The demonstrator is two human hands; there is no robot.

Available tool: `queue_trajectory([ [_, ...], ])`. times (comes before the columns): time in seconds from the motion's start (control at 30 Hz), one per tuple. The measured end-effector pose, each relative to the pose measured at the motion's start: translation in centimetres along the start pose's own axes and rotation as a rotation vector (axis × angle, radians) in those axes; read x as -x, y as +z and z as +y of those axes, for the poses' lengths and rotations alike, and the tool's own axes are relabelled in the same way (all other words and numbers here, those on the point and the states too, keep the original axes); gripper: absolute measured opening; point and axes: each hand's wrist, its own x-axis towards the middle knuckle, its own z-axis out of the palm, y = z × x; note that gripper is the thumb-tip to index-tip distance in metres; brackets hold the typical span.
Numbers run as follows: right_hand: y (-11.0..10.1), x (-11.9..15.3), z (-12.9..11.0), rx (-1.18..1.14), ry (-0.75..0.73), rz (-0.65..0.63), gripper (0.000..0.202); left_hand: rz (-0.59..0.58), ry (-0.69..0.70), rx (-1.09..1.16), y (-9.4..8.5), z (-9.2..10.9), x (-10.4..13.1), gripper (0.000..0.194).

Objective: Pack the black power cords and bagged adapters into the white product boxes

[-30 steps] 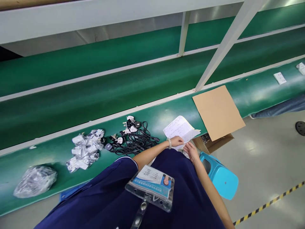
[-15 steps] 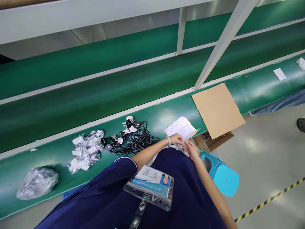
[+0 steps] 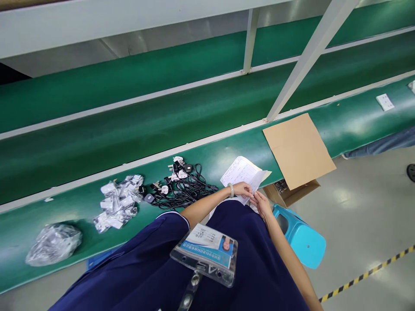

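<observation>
Head view: the left hand (image 3: pixel 244 190) pinches the papers (image 3: pixel 239 171) at the near edge of the green desk (image 3: pixel 214 156). The right hand (image 3: pixel 262 204) is close beside it; I cannot tell if it grips too. Black cords (image 3: pixel 191 190) lie on the desk to the left.

A left hand (image 3: pixel 243 189) and a right hand (image 3: pixel 262 204) are held close together beyond a hanging badge (image 3: pixel 207 248) and to its right. The left arm (image 3: pixel 207 208) is stretched past the badge's far side, fingers bent inward in a pinch; the right arm (image 3: pixel 290 257), bared, is extended along the badge's right, its fingers angled toward the left hand.
</observation>
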Motion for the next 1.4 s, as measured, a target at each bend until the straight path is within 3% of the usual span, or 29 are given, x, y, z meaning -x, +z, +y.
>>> queue_trajectory([
  [0.17,-0.1,-0.1,0.2,0.012,-0.006,-0.030,0.039,0.004,0.009,-0.014,-0.1,0.7,0.5,0.042],
  [0.33,-0.3,-0.9,0.7,0.058,-0.009,0.102,0.022,0.139,0.090,-0.110,-1.1,1.5,1.6,0.022],
  [0.43,-1.2,-1.3,0.9,0.078,-0.003,0.207,0.012,0.351,0.169,-0.165,-3.4,1.8,3.2,0.016],
  [0.57,-3.0,-1.4,1.3,0.106,0.024,0.307,0.008,0.602,0.217,-0.203,-8.0,1.8,6.3,0.016],
  [0.67,-3.8,-1.6,1.9,0.120,0.050,0.341,0.008,0.735,0.231,-0.234,-11.1,1.5,8.2,0.019],
  [0.8,-4.0,-2.1,2.6,0.132,0.079,0.370,0.007,0.859,0.258,-0.286,-13.7,0.9,9.2,0.018],
  [1.0,-4.1,-2.3,3.0,0.148,0.080,0.382,0.009,0.913,0.275,-0.340,-15.3,0.1,9.0,0.019],
  [1.4,-3.8,-2.1,2.8,0.203,0.105,0.374,0.013,0.909,0.314,-0.353,-15.2,0.0,9.3,0.021],
])
